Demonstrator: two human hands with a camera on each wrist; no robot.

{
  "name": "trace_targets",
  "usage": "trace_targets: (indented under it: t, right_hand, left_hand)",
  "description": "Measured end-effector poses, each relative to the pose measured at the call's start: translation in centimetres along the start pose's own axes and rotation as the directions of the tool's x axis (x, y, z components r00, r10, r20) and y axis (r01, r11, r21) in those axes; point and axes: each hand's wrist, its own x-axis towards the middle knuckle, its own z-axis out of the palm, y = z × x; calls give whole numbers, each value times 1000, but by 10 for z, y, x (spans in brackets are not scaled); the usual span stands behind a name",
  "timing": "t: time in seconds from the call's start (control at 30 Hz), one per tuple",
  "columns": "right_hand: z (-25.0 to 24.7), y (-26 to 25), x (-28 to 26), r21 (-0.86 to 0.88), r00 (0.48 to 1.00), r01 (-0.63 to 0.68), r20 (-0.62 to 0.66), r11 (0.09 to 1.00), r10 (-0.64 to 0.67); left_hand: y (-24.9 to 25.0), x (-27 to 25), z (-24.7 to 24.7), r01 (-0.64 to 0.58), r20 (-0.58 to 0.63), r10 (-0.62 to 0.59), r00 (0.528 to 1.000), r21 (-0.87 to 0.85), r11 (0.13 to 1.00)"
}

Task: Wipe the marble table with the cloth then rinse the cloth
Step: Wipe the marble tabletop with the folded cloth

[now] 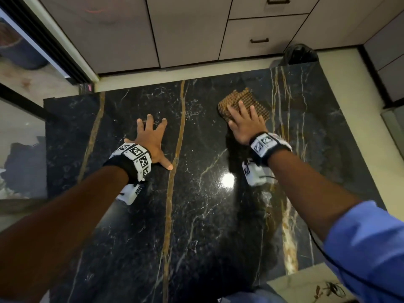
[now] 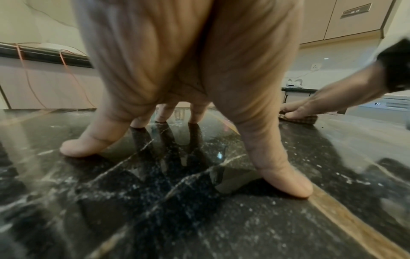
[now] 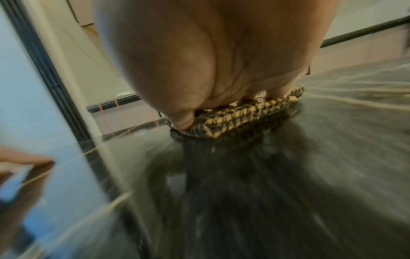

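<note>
Right hand (image 1: 246, 125) presses cloth (image 1: 244, 101) on marble table (image 1: 196, 215); left hand (image 1: 150, 141) splayed flat.

Brown checked cloth (image 1: 244, 103) folded flat on black gold-veined marble table (image 1: 196, 215), far right.

Left hand (image 1: 150, 139) flat, fingers (image 2: 286, 182) splayed, braced; right hand (image 1: 244, 125) flat, pressing down, arm extended.

Bare marble table (image 1: 196, 215) near, centre and far left. Blocked far right by cloth (image 1: 251, 101) under flat right hand (image 1: 246, 124); left of centre by left hand (image 1: 150, 138), spread fingers planted on table.
</note>
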Motion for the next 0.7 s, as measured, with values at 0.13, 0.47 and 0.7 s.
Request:
trace_targets:
  t: [0.13, 0.47, 0.7]
  right_hand:
    - [-6, -19, 16, 60, 994, -96, 51, 994, 93]
    - [53, 9, -118, -130, 983, 184, 39, 974, -180]
    - [1, 25, -52, 49, 977, -46, 212, 998, 35]
  left_hand:
    - [3, -5, -2, 12, 1, -12, 1000, 14, 1000]
    - [55, -51, 37, -137, -234, 148, 961, 63, 989]
    - [108, -102, 86, -160, -57, 167, 984, 109, 981]
